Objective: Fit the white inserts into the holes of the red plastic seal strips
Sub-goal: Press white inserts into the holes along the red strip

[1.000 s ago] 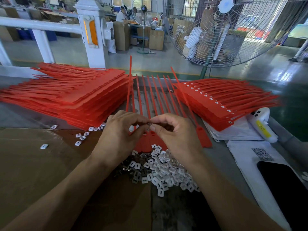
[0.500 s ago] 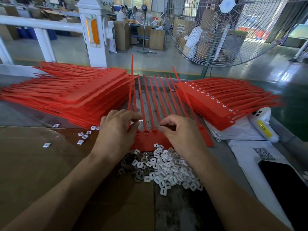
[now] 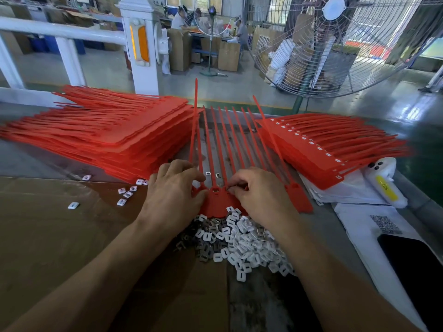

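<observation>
Pressing down at the head end of a joined row of red seal strips, the right hand is seen with curled fingertips pinching something small over one of the holes, presumably a white insert, though the piece itself is hidden. The left hand is curled over the row's left corner, thumb and fingers gripping it flat to the desk. A heap of white inserts is piled just below the hands, partly on brown cardboard. Unfilled strips are stacked to the left, filled ones to the right. The inserts are judged light, hard and easily dropped, best pinched by their edges; the strips are thin and springy, so they are best held at the broad tab, not the tails.
</observation>
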Available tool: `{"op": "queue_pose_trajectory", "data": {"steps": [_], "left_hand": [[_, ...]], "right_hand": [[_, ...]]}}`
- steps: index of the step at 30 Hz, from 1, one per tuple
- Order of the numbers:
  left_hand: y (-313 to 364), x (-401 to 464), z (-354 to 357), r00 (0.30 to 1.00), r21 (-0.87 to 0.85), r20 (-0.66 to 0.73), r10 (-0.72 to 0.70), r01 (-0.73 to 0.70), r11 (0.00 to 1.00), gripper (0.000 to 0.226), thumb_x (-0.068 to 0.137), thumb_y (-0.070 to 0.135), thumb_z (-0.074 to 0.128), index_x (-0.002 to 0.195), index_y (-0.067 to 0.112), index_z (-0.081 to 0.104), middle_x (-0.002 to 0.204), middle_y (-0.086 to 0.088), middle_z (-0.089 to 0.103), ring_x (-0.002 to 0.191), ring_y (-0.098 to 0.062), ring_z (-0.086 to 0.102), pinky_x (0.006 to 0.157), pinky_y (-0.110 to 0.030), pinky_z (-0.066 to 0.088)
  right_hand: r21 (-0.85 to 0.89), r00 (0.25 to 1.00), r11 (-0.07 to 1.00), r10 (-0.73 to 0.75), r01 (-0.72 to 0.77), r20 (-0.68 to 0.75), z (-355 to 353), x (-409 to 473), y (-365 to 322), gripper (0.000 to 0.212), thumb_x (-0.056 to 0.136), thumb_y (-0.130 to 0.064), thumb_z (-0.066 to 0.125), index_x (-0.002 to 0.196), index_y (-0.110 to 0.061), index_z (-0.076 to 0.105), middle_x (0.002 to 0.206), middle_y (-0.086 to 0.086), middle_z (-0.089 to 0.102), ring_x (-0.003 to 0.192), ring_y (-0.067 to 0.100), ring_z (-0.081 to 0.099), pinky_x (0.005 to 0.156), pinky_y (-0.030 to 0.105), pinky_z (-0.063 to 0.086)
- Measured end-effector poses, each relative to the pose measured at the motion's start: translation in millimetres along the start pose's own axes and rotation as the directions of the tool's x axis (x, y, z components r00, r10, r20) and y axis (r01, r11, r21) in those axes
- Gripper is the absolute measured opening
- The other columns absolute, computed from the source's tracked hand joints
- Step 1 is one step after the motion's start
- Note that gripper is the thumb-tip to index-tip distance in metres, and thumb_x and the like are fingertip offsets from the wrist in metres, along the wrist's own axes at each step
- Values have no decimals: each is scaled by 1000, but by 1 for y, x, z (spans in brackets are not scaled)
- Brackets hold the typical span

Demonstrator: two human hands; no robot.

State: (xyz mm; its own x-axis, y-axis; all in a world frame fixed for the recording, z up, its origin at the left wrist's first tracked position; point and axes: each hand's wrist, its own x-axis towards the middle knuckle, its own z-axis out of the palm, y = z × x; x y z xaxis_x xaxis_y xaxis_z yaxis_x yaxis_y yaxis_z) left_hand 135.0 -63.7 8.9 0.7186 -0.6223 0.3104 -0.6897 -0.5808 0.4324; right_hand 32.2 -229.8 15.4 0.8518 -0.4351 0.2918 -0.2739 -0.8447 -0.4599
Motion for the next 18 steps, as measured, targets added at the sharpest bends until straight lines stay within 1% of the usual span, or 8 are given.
{"op": "queue_pose_trajectory", "data": {"steps": [5,7,10,11,14,16,18], "left_hand": [[1,0,0,1000,-5,23,-14,14,1000,34,94,45,65,127,36,63,145,10,44,138,-15,31,114,-39,23],[0,0,0,999,-6,28,-14,15,1000,34,94,45,65,126,36,63,144,10,45,137,-15,32,115,-40,23],[-1,0,0,999,-7,33,-20,20,1000,33,94,46,64,126,37,64,143,10,47,137,-15,33,115,-41,24],[-1,1,1,999,-8,37,-23,23,1000,33,94,47,64,125,37,64,142,10,47,136,-15,34,115,-41,24],[-2,2,2,999,-12,46,-29,30,999,34,93,49,64,125,36,64,141,10,48,135,-16,35,114,-42,24],[-2,2,2,998,-12,46,-30,31,999,34,93,49,64,125,36,64,141,11,48,135,-15,35,114,-42,24],[-2,2,2,999,-12,45,-29,30,999,34,93,49,64,125,37,64,141,11,48,135,-15,34,114,-42,24]], "right_hand": [[-13,1000,1000,5,-5,28,-1,0,-1,14,96,-26,72,107,-28,79,108,-9,72,101,12,65,93,40,54],[-1,999,1000,16,-16,35,-1,-1,0,17,97,-24,70,111,-28,79,112,-8,72,104,12,65,95,37,54],[33,999,999,9,-10,31,-4,-3,3,22,100,-18,66,117,-24,78,117,-7,73,109,10,65,96,29,52],[22,999,1000,-4,3,37,-5,-4,4,22,100,-16,65,116,-24,78,116,-7,72,108,10,65,96,29,52],[-59,997,997,-40,44,70,-5,-3,2,23,101,-15,62,115,-25,78,109,-4,67,105,15,62,94,38,52],[-92,996,994,-50,57,75,-4,-3,2,23,102,-16,60,115,-26,77,108,-5,66,105,15,61,93,40,52],[-81,996,994,-63,68,68,-4,-4,2,22,101,-18,62,114,-27,77,105,-7,65,103,14,60,92,39,53]]}}
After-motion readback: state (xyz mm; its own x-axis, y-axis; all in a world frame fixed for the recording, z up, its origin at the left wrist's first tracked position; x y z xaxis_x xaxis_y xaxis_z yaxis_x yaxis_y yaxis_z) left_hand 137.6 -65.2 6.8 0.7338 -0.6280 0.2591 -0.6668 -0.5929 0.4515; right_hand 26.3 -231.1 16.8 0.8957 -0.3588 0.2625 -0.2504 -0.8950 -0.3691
